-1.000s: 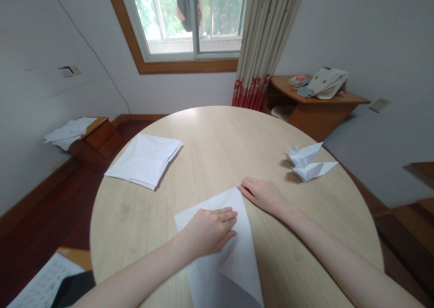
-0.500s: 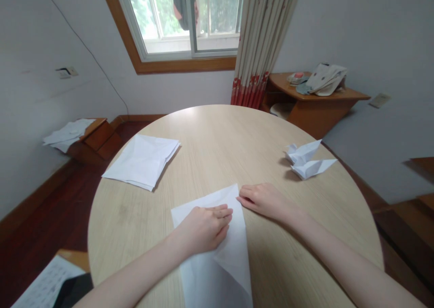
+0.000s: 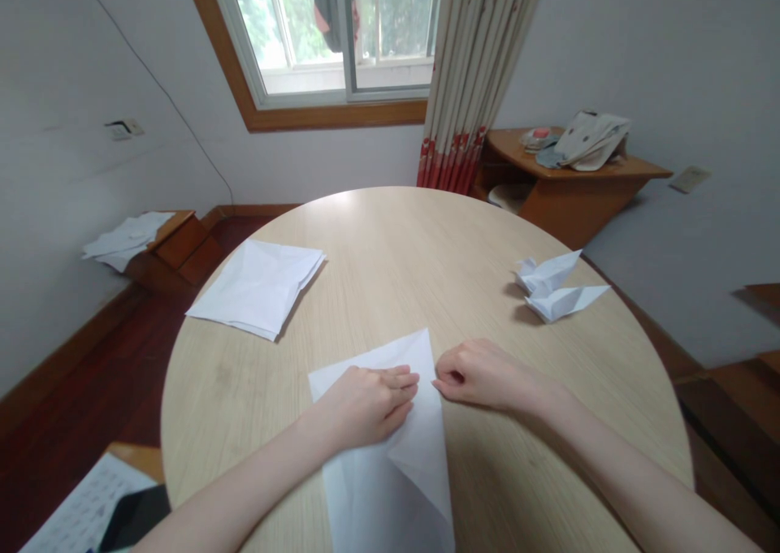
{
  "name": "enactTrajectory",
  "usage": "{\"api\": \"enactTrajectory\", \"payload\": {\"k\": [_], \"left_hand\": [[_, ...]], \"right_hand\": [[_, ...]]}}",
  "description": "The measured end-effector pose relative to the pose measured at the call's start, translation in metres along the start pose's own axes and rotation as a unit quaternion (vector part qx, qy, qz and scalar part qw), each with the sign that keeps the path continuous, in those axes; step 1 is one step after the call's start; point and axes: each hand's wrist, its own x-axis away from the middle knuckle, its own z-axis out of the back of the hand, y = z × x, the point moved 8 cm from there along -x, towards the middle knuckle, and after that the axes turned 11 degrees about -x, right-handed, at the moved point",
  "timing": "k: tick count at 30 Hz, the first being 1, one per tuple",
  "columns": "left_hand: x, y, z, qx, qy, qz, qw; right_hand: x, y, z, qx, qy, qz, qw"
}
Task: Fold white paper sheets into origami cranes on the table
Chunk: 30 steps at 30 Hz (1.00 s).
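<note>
A large white sheet of paper (image 3: 390, 496), folded over on itself, lies near me on the round table and runs out of view at the bottom. My left hand (image 3: 378, 403) rests flat on its upper part, fingers stretched out to the right. At the sheet's right edge, just below the top corner, is my right hand (image 3: 472, 373). Its fingers are curled, and the thumb and index fingertips come together against that edge. The underside of the fold is hidden.
A stack of white paper (image 3: 259, 289) lies at the table's left. Two folded paper figures (image 3: 557, 293) stand at the right. Past the rim of the table (image 3: 390, 200) are a curtain (image 3: 469, 74), a wooden corner shelf (image 3: 578, 187) and, lower left, a dark flat object (image 3: 134, 516).
My right hand has slid toward me along the paper's right edge from near the top corner, its fingers more curled. My left hand stays on the paper. The view shifts slightly.
</note>
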Motion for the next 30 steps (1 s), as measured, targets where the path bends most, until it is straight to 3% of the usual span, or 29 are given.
{"api": "enactTrajectory", "payload": {"k": [15, 30], "left_hand": [[-0.001, 0.004, -0.003, -0.031, 0.002, -0.008, 0.999], [-0.001, 0.002, -0.004, -0.028, 0.004, 0.000, 1.000]], "right_hand": [[0.002, 0.005, -0.013, -0.173, -0.096, -0.033, 0.980], [0.002, 0.001, -0.011, -0.153, -0.103, -0.018, 0.983]]}}
